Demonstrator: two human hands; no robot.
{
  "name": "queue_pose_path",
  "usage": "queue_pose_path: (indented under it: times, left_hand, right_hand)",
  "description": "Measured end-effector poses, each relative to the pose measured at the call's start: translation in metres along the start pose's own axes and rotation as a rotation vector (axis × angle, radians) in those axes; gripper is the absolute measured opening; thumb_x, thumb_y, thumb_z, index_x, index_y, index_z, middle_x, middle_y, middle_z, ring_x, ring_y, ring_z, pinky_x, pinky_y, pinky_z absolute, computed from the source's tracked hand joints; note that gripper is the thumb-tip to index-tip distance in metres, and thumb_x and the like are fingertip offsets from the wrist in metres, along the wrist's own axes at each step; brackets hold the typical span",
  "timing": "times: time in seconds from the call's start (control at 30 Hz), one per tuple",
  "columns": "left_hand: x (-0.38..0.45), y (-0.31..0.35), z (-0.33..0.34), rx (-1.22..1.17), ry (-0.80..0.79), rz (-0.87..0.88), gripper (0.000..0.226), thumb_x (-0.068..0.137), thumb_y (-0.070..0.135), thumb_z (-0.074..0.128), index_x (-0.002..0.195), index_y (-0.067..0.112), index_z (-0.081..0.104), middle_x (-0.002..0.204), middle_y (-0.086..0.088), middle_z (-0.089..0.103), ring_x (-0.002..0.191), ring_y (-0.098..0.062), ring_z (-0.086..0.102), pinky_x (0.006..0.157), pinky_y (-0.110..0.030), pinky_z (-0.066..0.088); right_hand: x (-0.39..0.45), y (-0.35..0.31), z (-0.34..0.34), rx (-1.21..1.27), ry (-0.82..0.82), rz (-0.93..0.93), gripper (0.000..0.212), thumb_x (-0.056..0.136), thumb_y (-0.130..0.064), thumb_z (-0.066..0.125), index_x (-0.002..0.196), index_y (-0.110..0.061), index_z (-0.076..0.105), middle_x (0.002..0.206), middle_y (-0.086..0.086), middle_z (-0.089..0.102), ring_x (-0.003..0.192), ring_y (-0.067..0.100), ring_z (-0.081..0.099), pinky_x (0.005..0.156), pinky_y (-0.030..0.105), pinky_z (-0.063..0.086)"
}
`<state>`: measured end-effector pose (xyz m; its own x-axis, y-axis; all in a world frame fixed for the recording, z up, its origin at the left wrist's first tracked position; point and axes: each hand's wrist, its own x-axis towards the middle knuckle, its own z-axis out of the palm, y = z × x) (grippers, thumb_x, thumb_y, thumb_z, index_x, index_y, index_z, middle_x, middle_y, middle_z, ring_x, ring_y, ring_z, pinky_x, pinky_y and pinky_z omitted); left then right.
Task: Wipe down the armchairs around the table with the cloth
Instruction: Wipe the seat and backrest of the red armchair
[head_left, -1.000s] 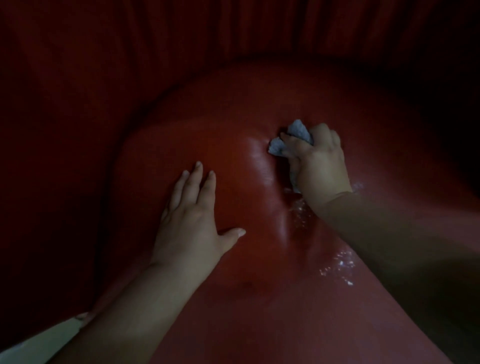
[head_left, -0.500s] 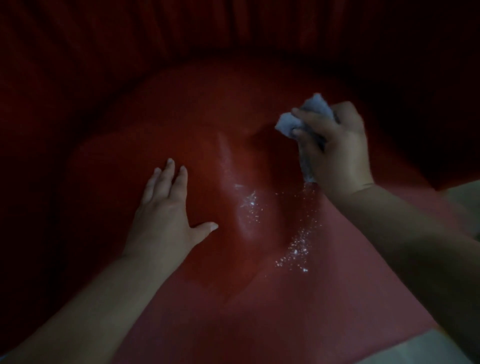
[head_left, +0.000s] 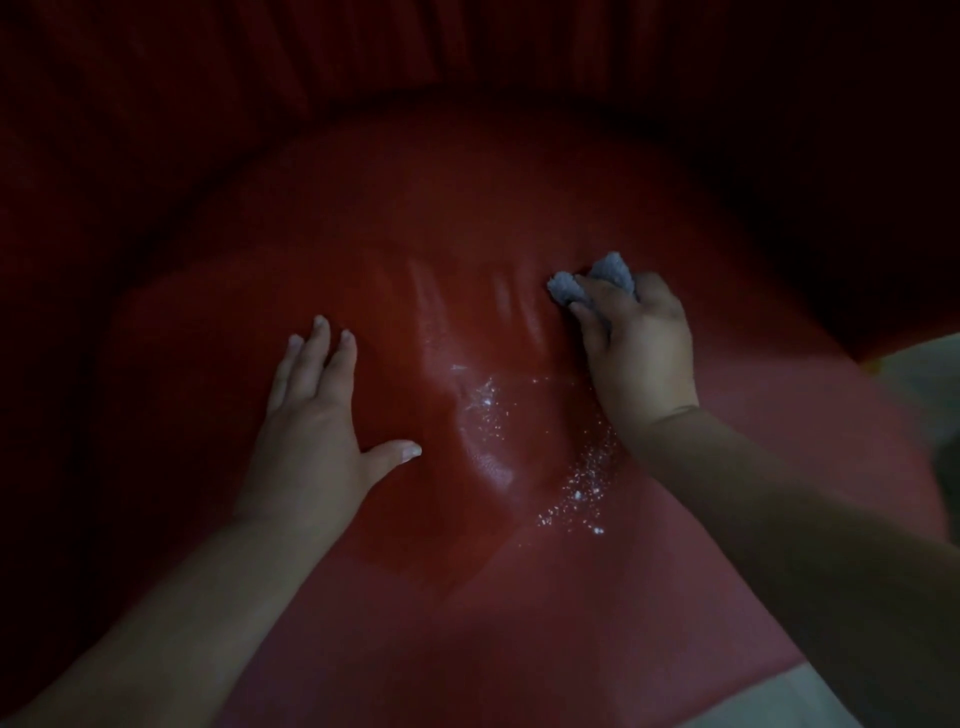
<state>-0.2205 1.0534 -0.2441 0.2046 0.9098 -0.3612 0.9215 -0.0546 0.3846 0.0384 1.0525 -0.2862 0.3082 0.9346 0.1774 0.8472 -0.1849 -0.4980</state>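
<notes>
My right hand grips the bunched cloth against the armchair seat. White specks lie just nearer me, below that wrist. My left hand rests flat, fingers straight, farther off.

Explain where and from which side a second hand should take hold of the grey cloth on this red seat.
Grip the two fluffy lobes of the grey cloth that stick out past the fingertips of the right hand, coming from the far side near the backrest. The rest is bunched under that hand, pressed on the red seat, so only those ends show.
</notes>
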Motion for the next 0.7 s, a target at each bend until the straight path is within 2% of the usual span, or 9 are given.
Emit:
queue_pose_path:
  times: [0.27, 0.37, 0.57, 0.7]
  left_hand:
    - [-0.002, -0.004, 0.002, -0.025, 0.017, 0.014, 0.114, 0.071, 0.048, 0.079, 0.156, 0.021, 0.008, 0.164, 0.006, -0.008, 0.149, -0.011, -0.012, 0.113, -0.021, -0.004]
    - [-0.003, -0.005, 0.002, -0.018, 0.016, 0.025, 0.114, 0.072, 0.05, 0.078, 0.156, 0.021, 0.007, 0.164, 0.005, -0.009, 0.149, -0.012, -0.013, 0.112, -0.02, -0.006]
    - [-0.006, -0.005, -0.002, 0.031, -0.004, 0.046, 0.109, 0.076, 0.054, 0.072, 0.156, 0.023, 0.004, 0.164, 0.005, -0.011, 0.149, -0.013, -0.013, 0.113, -0.025, -0.002]
    - [-0.013, -0.004, -0.002, 0.059, -0.022, 0.053, 0.102, 0.081, 0.053, 0.068, 0.156, 0.025, 0.005, 0.164, 0.007, -0.01, 0.149, -0.012, -0.013, 0.117, -0.03, 0.004]
  right_hand:
    - [-0.017, -0.032, 0.019, 0.059, -0.034, -0.057, 0.03, 0.092, -0.031, 0.056, 0.116, -0.018, 0.068, 0.096, 0.012, 0.058, 0.086, 0.031, 0.058, 0.073, 0.04, 0.053]
    - [-0.022, -0.054, 0.033, 0.092, -0.132, -0.135, 0.031, 0.092, -0.034, 0.053, 0.116, -0.021, 0.067, 0.094, 0.01, 0.058, 0.086, 0.03, 0.058, 0.072, 0.043, 0.054]
    - [-0.033, -0.067, 0.031, 0.116, -0.222, -0.34, 0.027, 0.087, -0.015, 0.063, 0.113, -0.012, 0.069, 0.088, 0.012, 0.057, 0.082, 0.029, 0.058, 0.067, 0.041, 0.053]
    - [-0.043, -0.052, 0.021, 0.076, -0.291, -0.396, 0.028, 0.085, -0.017, 0.065, 0.112, -0.016, 0.07, 0.088, 0.009, 0.056, 0.082, 0.027, 0.056, 0.067, 0.039, 0.051]
